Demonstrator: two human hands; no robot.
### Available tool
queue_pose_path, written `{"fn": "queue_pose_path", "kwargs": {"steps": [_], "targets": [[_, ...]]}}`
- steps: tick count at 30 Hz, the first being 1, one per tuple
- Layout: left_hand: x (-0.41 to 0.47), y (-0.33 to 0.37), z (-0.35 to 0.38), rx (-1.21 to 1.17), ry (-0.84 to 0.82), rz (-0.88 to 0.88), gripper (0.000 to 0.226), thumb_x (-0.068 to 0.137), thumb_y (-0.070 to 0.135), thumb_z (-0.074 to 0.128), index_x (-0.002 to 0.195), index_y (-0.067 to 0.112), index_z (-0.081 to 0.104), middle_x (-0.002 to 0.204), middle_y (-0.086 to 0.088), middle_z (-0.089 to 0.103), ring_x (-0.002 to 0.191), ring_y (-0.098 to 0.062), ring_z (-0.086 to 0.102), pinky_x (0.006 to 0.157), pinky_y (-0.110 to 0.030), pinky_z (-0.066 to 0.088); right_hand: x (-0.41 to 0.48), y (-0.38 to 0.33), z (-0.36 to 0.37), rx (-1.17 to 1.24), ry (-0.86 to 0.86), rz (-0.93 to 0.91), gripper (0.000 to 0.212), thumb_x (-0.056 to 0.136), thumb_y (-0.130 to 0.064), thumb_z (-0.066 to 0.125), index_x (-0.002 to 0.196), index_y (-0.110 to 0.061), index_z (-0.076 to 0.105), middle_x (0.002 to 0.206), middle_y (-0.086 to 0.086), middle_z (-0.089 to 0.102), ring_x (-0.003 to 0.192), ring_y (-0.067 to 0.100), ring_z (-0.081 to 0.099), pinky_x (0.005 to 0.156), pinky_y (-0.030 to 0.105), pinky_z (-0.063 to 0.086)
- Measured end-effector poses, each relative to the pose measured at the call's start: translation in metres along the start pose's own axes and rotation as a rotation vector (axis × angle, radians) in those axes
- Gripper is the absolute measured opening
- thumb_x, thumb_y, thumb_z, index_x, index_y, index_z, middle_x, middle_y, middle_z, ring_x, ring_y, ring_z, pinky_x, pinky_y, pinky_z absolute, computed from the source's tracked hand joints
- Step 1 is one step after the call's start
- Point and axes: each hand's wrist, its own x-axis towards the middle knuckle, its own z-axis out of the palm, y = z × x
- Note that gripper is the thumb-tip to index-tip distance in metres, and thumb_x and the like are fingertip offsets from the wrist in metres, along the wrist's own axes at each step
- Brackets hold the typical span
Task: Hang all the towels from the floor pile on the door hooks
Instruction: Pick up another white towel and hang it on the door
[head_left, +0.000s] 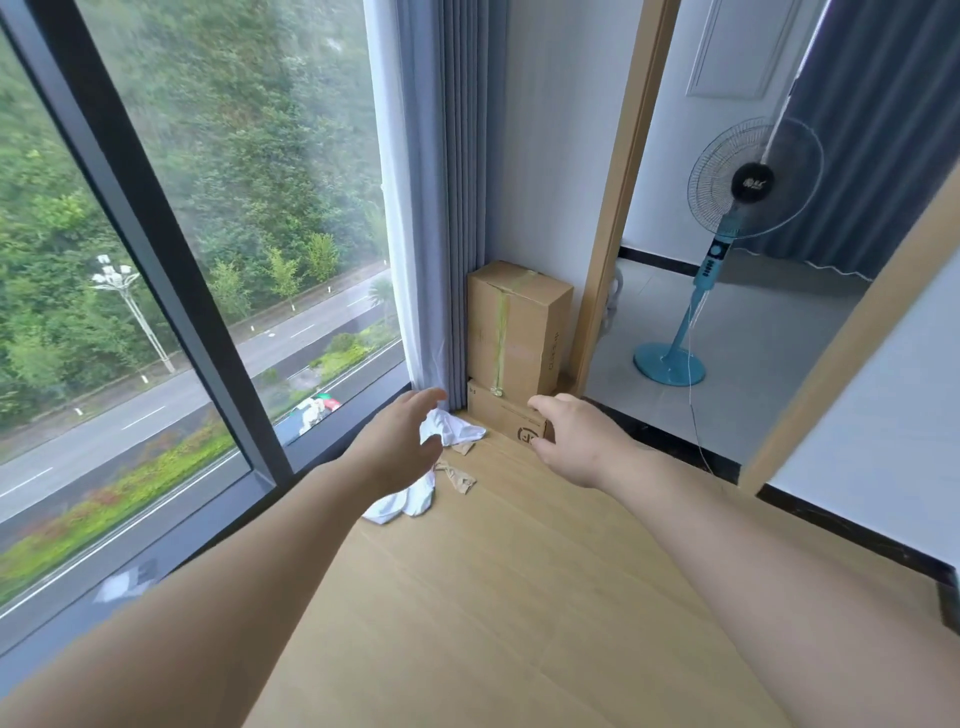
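1. The towels (410, 501) are a small, crumpled white heap in the far left corner of the floor (493, 597). They sit tight against the foot of the window (156, 234), partly hidden under the left hand.
2. The left hand (400, 441) hovers right over that heap, fingers spread and loosely bent, with nothing in it. Whether the fingertips touch cloth, I cannot tell. I'd judge it is spread wide to take as much loose fabric as one grab allows.
3. The right hand (569, 441) hangs just right of the heap, fingers half curled and also empty (it looks set to scoop from the other side).
4. Brown paper scraps (457, 475) lie at the heap's right edge, touching it, and are worth leaving out of the grab.
5. The curtain (441, 208) drops to the floor just behind the towels. The boxes (514, 332) stand two high beside it against the wall. The heap is hemmed in there, which is likely why both arms stretch in from the open side of the floor.
6. The doorway (613, 208) opens to the right of the boxes, with a fan (727, 234) standing beyond it. No hooks are in sight, so I judge the pick-up to be the step in hand, with hanging not yet begun.
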Motion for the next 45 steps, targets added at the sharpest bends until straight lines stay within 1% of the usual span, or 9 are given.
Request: {"fn": "queue_pose_path", "kwargs": {"steps": [6,14,18,23,26,32,37,40,45], "targets": [[0.052,-0.040,-0.007,-0.002,-0.024,-0.018,0.057,0.088,0.014,0.053,0.142,0.025,0.037,0.139,0.002,0.048,0.120,-0.015,0.050,0.092,-0.021,0.034,0.065,-0.009,0.006,-0.003,-0.038,0.012,0.039,0.093,-0.023,0.048,0.131,-0.015,0.047,0.124,0.008,0.051,0.109,0.028,0.055,0.092,0.043,0.048],[0.107,-0.079,-0.001,-0.024,-0.063,-0.086,0.053,0.086,0.014,0.050,0.138,0.026,0.041,0.134,0.002,0.049,0.118,-0.018,0.051,0.096,-0.031,0.042,0.146,-0.002,0.016,0.009,-0.077,-0.003,0.037,0.093,-0.022,0.049,0.128,-0.012,0.048,0.128,0.010,0.050,0.113,0.030,0.053,0.094,0.045,0.047],[0.144,-0.095,0.003,0.000,-0.055,-0.121,0.053,0.087,0.014,0.049,0.139,0.024,0.040,0.135,0.001,0.049,0.119,-0.019,0.050,0.097,-0.034,0.043,0.198,0.012,0.016,0.012,-0.102,-0.038,0.040,0.093,-0.023,0.050,0.132,-0.014,0.045,0.127,0.009,0.049,0.113,0.029,0.053,0.094,0.045,0.047],[0.205,-0.110,0.013,0.000,-0.031,-0.177,0.054,0.090,0.015,0.051,0.141,0.022,0.038,0.135,0.000,0.049,0.119,-0.018,0.050,0.093,-0.025,0.038,0.277,0.032,0.009,0.017,-0.126,-0.087,0.037,0.092,-0.022,0.049,0.128,-0.013,0.047,0.121,0.008,0.050,0.104,0.029,0.055,0.089,0.045,0.049],[0.244,-0.115,0.022,-0.009,-0.032,-0.229,0.055,0.089,0.014,0.051,0.142,0.022,0.037,0.136,0.002,0.048,0.121,-0.016,0.049,0.092,-0.022,0.036,0.323,0.049,0.003,0.021,-0.164,-0.112,0.037,0.091,-0.023,0.049,0.127,-0.012,0.047,0.125,0.008,0.049,0.110,0.031,0.055,0.092,0.046,0.048],[0.322,-0.119,0.047,-0.028,-0.017,-0.315,0.055,0.089,0.014,0.049,0.142,0.023,0.038,0.136,0.002,0.049,0.120,-0.016,0.050,0.093,-0.025,0.039,0.409,0.090,-0.005,-0.008,-0.233,-0.163,0.036,0.089,-0.025,0.049,0.124,-0.012,0.049,0.119,0.008,0.052,0.105,0.030,0.056,0.090,0.044,0.049],[0.368,-0.125,0.066,-0.031,-0.032,-0.357,0.056,0.089,0.017,0.049,0.143,0.024,0.036,0.137,0.003,0.048,0.122,-0.017,0.049,0.097,-0.028,0.040,0.468,0.114,0.000,-0.009,-0.279,-0.179,0.039,0.091,-0.026,0.049,0.127,-0.012,0.048,0.123,0.007,0.052,0.108,0.030,0.056,0.091,0.045,0.049],[0.394,-0.140,0.072,-0.049,-0.037,-0.391,0.055,0.090,0.018,0.050,0.143,0.026,0.036,0.138,0.003,0.048,0.121,-0.017,0.050,0.098,-0.030,0.042,0.503,0.120,0.008,-0.007,-0.310,-0.182,0.037,0.092,-0.026,0.048,0.125,-0.010,0.049,0.124,0.009,0.051,0.110,0.031,0.056,0.092,0.047,0.049],[0.442,-0.182,0.087,-0.055,-0.079,-0.417,0.056,0.088,0.017,0.051,0.142,0.024,0.038,0.135,0.004,0.050,0.116,-0.016,0.051,0.095,-0.027,0.041,0.572,0.122,0.029,-0.030,-0.361,-0.178,0.038,0.089,-0.024,0.048,0.124,-0.010,0.049,0.122,0.007,0.051,0.108,0.031,0.056,0.090,0.046,0.049]]}}
